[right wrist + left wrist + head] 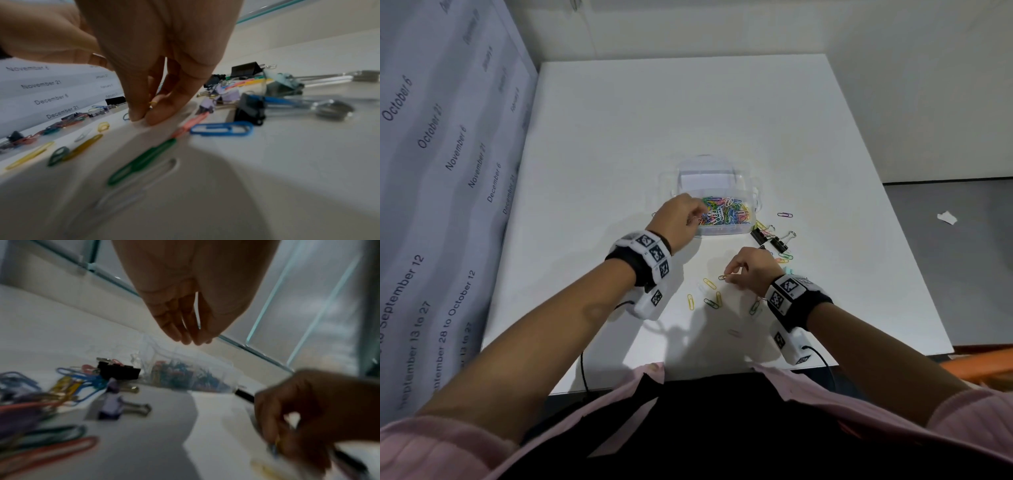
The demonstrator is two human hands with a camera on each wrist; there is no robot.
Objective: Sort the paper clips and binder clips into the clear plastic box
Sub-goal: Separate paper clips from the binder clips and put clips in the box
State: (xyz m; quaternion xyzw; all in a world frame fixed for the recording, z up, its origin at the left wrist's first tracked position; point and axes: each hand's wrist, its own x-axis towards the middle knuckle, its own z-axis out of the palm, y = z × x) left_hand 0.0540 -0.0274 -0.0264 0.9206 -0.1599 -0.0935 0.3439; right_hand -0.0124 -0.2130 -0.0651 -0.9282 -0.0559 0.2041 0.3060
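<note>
Seen from above: white table [619, 137], with a clear plastic box [717, 205] near the middle, its near compartment full of coloured paper clips [726, 214]. Left hand [676, 219] over the box's left edge, fingers bunched together pointing down; whether anything sits between them cannot be told. Right hand [751, 270] closer in, thumb and fingertips pinching a yellow paper clip [723, 277] at the tabletop. More loose clips [709, 296] scattered just left of that hand. Two black binder clips [768, 240] just right of the box. Printed date sheet [431, 171] along the left wall.
</note>
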